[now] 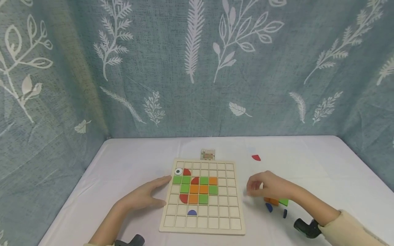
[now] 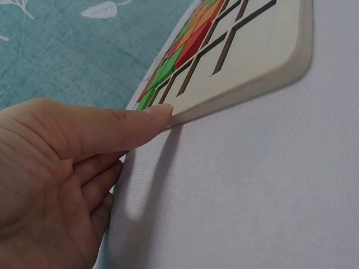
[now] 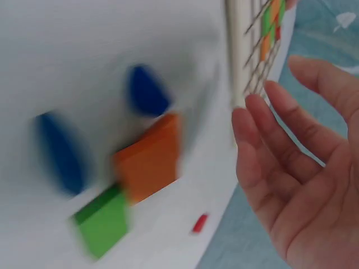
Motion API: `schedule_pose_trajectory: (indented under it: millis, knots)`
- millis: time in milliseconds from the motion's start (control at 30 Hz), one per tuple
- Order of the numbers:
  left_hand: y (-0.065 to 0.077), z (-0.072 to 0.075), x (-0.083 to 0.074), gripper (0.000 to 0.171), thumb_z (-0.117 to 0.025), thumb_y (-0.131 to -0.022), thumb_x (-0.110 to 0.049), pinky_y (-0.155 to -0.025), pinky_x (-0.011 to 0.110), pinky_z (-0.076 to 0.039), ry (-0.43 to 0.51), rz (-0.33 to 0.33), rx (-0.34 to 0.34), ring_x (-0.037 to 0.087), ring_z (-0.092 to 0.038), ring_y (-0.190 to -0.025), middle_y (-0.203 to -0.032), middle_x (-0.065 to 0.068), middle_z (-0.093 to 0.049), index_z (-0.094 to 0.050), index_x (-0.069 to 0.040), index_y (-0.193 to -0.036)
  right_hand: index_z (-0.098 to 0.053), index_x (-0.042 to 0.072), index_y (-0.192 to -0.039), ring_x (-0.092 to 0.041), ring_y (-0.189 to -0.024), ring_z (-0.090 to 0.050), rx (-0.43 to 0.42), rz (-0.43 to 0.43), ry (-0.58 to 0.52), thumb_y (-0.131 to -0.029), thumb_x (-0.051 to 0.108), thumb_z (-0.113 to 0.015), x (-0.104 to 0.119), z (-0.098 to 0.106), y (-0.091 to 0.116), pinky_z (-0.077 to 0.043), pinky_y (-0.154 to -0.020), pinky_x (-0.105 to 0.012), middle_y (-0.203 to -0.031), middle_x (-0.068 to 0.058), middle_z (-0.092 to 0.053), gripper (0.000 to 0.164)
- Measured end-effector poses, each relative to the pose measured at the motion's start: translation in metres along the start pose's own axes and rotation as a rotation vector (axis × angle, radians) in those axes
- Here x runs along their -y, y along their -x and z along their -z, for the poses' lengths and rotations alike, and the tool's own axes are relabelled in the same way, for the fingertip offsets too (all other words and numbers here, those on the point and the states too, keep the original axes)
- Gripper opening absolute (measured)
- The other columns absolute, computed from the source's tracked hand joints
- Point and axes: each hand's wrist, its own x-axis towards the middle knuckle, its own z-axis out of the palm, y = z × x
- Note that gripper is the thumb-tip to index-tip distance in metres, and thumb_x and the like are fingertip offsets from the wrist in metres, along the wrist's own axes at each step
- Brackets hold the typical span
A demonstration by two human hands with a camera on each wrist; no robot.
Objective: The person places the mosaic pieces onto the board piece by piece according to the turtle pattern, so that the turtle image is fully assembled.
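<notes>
A pale wooden grid board (image 1: 224,212) lies on the white table, holding green, orange and red pieces, a round eye piece (image 1: 178,171) and a blue half-round piece (image 1: 192,213). At the board's left edge my left hand (image 1: 141,197) rests with thumb and fingers spread; its thumb (image 2: 160,112) touches the rim. To the right of the board my right hand (image 1: 274,184) hovers, fingers loosely bent, nothing between them. Beside and partly under it lie orange pieces (image 3: 148,162), a green square (image 3: 102,221) and two blue pieces (image 3: 147,92), blurred in the right wrist view.
A red piece (image 1: 256,157) lies apart, beyond the right hand. A small picture card (image 1: 208,154) touches or nearly touches the board's far edge. Blue-green curtains (image 1: 172,68) with white leaf prints stand behind the table and at its sides.
</notes>
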Motion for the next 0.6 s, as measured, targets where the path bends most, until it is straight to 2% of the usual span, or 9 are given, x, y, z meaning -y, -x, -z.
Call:
schedule_pose_trajectory:
  millis: [167, 367, 467, 600]
  knots:
    - [-0.001, 0.000, 0.000, 0.082, -0.078, -0.067, -0.019, -0.109, 0.056, -0.022, 0.003, -0.014, 0.003, 0.038, -0.024, -0.136, -0.146, 0.015, -0.035, -0.041, -0.009, -0.139, -0.063, 0.018, -0.086, 0.000, -0.071, -0.052, -0.082, -0.046, -0.018, -0.086, 0.029, -0.064, -0.018, -0.001, 0.022, -0.048, -0.060, -0.020, -0.077, 0.013, -0.059, 0.011]
    - [-0.002, 0.000, 0.002, 0.083, -0.078, -0.065, -0.021, -0.109, 0.056, -0.022, 0.015, -0.007, -0.004, 0.037, -0.024, -0.136, -0.146, 0.014, -0.035, -0.042, -0.010, -0.139, -0.066, 0.015, -0.087, 0.000, -0.071, -0.051, -0.163, -0.029, 0.010, -0.082, 0.026, -0.069, -0.034, -0.001, 0.041, -0.049, -0.058, -0.019, -0.078, 0.013, -0.059, 0.013]
    - [-0.002, -0.001, 0.003, 0.083, -0.078, -0.065, -0.021, -0.109, 0.056, -0.022, 0.022, -0.007, -0.003, 0.038, -0.024, -0.136, -0.146, 0.014, -0.035, -0.042, -0.010, -0.139, -0.067, 0.013, -0.089, -0.001, -0.071, -0.051, -0.181, -0.042, 0.026, -0.080, 0.022, -0.071, -0.037, -0.001, 0.047, -0.048, -0.058, -0.019, -0.078, 0.012, -0.059, 0.014]
    - [-0.003, -0.001, 0.003, 0.083, -0.078, -0.065, -0.022, -0.109, 0.056, -0.022, 0.017, -0.008, -0.007, 0.038, -0.024, -0.136, -0.146, 0.014, -0.036, -0.043, -0.011, -0.139, -0.067, 0.012, -0.092, -0.003, -0.072, -0.050, -0.172, -0.102, 0.025, -0.076, 0.027, -0.075, -0.038, -0.002, 0.050, -0.047, -0.058, -0.019, -0.079, 0.011, -0.058, 0.023]
